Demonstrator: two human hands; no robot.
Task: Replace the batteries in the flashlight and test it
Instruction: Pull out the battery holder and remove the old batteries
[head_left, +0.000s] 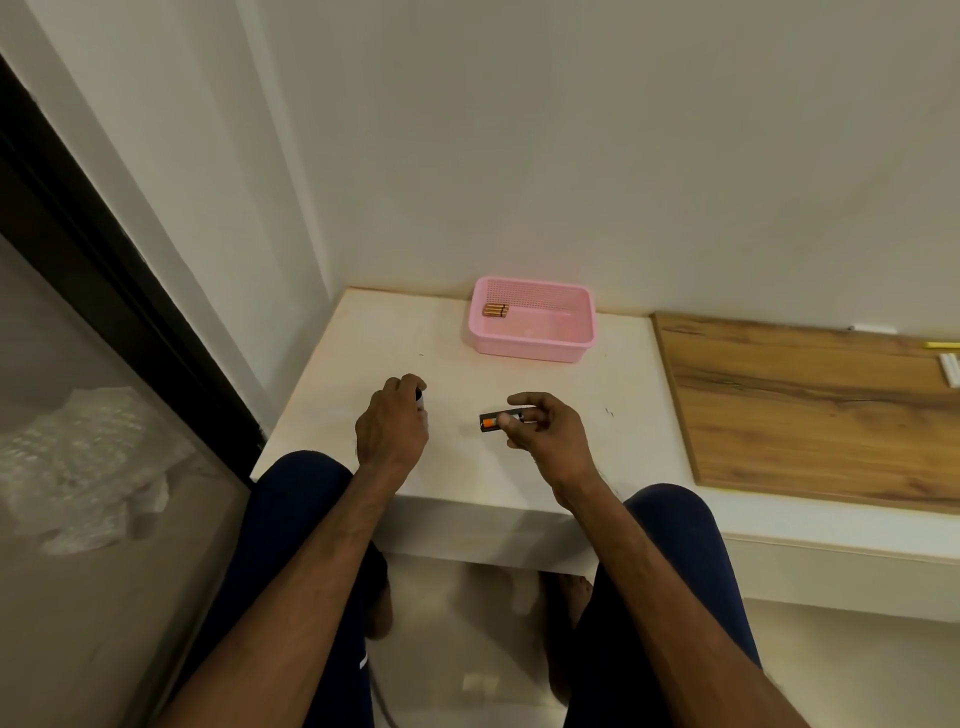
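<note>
left hand (392, 423) closed round flashlight (421, 402) near desk (613, 374) front edge. right hand (540, 428) pinches battery holder (500, 420) beside it. spare batteries (495, 310) in basket (530, 348), back edge. step: swapping batteries; next likely needs holder emptied.

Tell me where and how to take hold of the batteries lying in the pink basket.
Grip the batteries across their bunched middle, coming straight down from above. They lie flat, side by side, in the far-left corner of the pink basket, so its walls block a side approach and only the open top is free. Both hands are occupied now: the right hand pinches a battery holder, the left hand grips something.
</note>
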